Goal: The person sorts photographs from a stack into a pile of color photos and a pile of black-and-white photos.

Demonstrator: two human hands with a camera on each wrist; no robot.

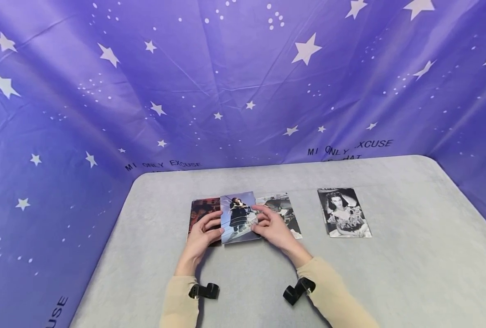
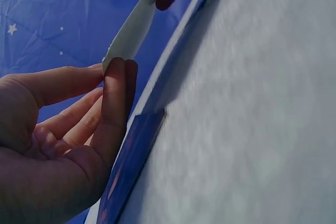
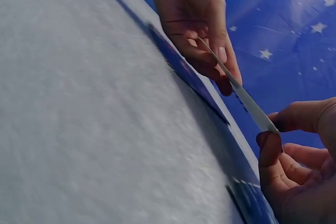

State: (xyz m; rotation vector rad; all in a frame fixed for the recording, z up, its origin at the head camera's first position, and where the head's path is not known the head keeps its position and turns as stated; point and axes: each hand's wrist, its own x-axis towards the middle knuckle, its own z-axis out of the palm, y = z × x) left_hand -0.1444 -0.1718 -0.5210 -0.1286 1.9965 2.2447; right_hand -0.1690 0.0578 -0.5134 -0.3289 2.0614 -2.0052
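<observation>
Both hands hold one photo card point(image 1: 240, 217), which shows a dark-clothed figure on a blue background. My left hand point(image 1: 199, 237) pinches its left edge and my right hand point(image 1: 273, 230) pinches its right edge. In the left wrist view the card point(image 2: 134, 32) is raised off the table and slightly bent. The right wrist view shows it edge-on between the fingertips. Behind it on the left lies a dark red picture card point(image 1: 199, 210), partly covered by the left hand. A black-and-white card point(image 1: 290, 214) lies on the right, partly hidden by the right hand.
Farther right on the grey tabletop point(image 1: 247, 282) lies a small stack topped by a black-and-white portrait card point(image 1: 345, 213) of a person in a ruffled dress. A purple curtain point(image 1: 235, 82) with white stars hangs behind and beside the table. Black bands circle both wrists.
</observation>
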